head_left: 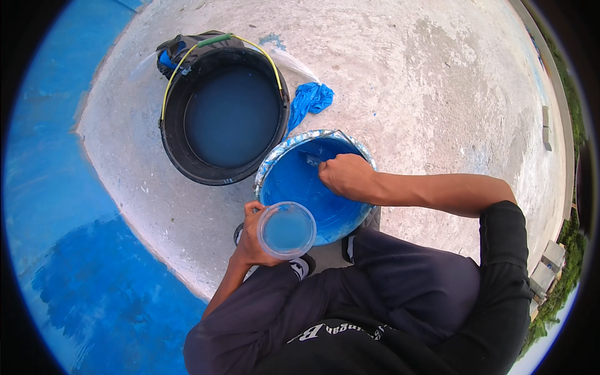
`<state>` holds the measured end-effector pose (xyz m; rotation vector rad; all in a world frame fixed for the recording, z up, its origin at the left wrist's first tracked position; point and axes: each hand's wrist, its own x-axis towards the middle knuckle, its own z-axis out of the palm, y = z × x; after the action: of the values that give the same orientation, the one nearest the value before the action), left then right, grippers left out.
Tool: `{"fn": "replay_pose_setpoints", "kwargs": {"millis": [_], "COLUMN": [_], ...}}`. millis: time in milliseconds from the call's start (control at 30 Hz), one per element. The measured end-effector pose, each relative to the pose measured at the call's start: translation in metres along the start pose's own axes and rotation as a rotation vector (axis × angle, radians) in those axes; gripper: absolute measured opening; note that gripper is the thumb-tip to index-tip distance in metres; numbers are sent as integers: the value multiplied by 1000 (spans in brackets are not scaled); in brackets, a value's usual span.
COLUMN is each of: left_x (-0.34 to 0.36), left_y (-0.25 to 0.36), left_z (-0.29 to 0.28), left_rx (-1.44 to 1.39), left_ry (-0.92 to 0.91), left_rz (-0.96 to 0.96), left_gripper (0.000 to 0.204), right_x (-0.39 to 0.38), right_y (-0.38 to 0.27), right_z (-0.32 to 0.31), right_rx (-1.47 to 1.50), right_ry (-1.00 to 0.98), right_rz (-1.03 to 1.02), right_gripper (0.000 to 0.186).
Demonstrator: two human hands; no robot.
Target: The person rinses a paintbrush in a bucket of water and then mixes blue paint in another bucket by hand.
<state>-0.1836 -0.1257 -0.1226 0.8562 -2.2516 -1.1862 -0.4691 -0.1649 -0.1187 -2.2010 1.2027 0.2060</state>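
Note:
My left hand (250,239) grips a clear round plastic tub (287,230) by its side. Cloudy bluish liquid shows inside the tub, which is over the near left rim of a paint bucket (272,159). Blue paint coats the inside of that bucket, and its rim is crusted with white and blue. Over the bucket's opening, my right hand (347,175) is closed in a fist with the knuckles up. Whatever it holds, if anything, is hidden beneath the fingers.
A larger black bucket (173,145) of murky liquid stands at the far left, its yellow wire handle (272,65) raised. Crumpled blue plastic (312,99) lies beside it, and a dark bag (167,55) behind. A blue painted surface (69,187) borders the rough concrete floor (431,81).

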Motion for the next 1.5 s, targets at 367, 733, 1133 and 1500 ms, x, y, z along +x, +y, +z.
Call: {"fn": "replay_pose_setpoints", "kwargs": {"millis": [367,733,1133,1500], "left_x": [10,12,7,9], "left_y": [8,9,4,0], "left_z": [-3,-4,-3,1], "left_rx": [-28,-30,-27,-114], "left_ry": [10,7,41,121], "left_rz": [-13,-1,22,71], "left_gripper": [66,66,67,69], "right_x": [3,8,17,-7], "right_y": [-10,-15,-4,-10], "right_z": [14,14,3,32], "right_rx": [60,38,16,90], "right_ry": [3,-38,139,-49], "right_rz": [-98,-231,27,-212], "right_gripper": [23,24,27,26]}}
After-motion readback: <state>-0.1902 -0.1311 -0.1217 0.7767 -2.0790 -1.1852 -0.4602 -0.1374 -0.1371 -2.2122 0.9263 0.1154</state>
